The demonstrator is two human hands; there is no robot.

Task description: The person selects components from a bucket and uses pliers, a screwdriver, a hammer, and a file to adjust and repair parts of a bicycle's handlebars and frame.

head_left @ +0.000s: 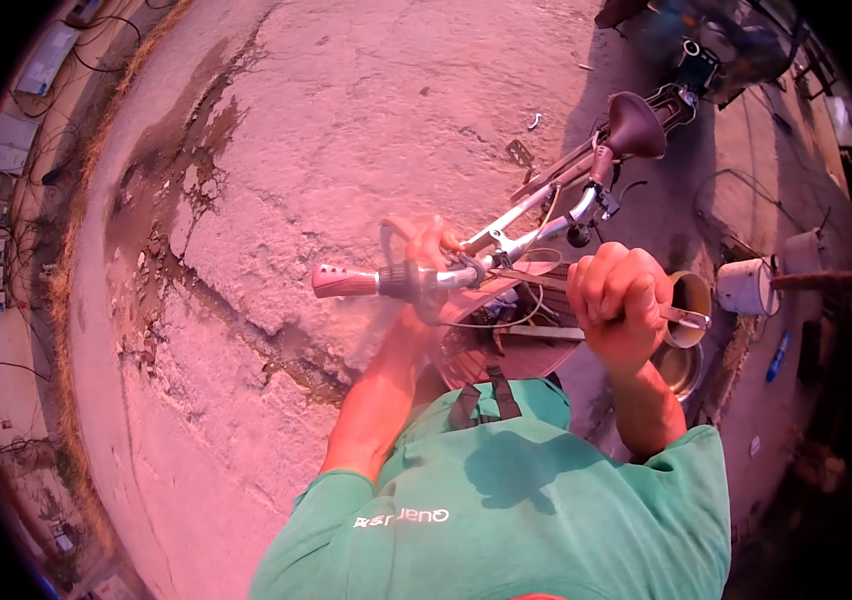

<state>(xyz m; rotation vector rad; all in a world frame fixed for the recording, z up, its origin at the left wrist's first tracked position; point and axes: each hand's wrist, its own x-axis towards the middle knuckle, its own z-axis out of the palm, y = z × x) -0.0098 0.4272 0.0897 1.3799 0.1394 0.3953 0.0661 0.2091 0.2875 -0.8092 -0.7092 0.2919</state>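
Note:
In front of me stands a bicycle with a silver handlebar (458,277), a brown grip (344,281) at its left end and a dark collar beside the grip. My left hand (429,246) is closed around the bar just inside that collar, a little blurred. My right hand (620,300) is a fist around a long metal wrench (684,317). One end of the wrench sticks out past the fist; its other end reaches the middle of the handlebar by the stem. Thin cables loop below the bar. The front wheel's fender (466,365) is partly hidden.
The brown saddle (636,127) lies beyond the bar. A white bucket (746,287) and metal cans (679,368) stand to the right, near a blue tool (778,357). A pedal (519,153) lies on cracked concrete. Boxes and cables line the left edge.

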